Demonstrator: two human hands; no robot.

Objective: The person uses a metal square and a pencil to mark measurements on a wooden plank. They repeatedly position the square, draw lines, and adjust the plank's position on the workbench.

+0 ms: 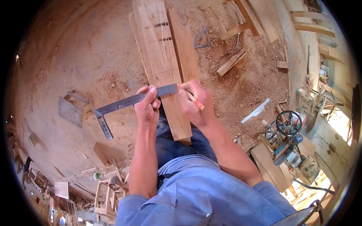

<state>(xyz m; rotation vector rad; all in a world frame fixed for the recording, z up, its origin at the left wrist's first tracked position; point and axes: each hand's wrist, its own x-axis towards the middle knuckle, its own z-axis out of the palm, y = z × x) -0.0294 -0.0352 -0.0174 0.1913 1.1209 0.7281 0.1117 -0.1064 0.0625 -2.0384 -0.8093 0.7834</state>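
Observation:
My left hand (148, 104) is closed round the long blade of a metal carpenter's square (120, 104), thumb on top. The square's short leg hangs down at the left, off the wood. Its blade end lies over a light wooden board (158, 49) that reaches from my lap away from me. In my right hand (197, 103) is a red and pale pencil (196, 101), its tip beside the blade's end. Dark marks cross the far part of the board and a thin line runs across it above the square. A browner board (183, 41) lies alongside on the right.
A small wooden stool (75, 109) lies on the dusty floor at the left. At the right are a triangular metal frame (202, 38), a wood offcut (231, 62) and a pale strip (255, 110). A machine with a black handwheel (289, 123) stands at the lower right.

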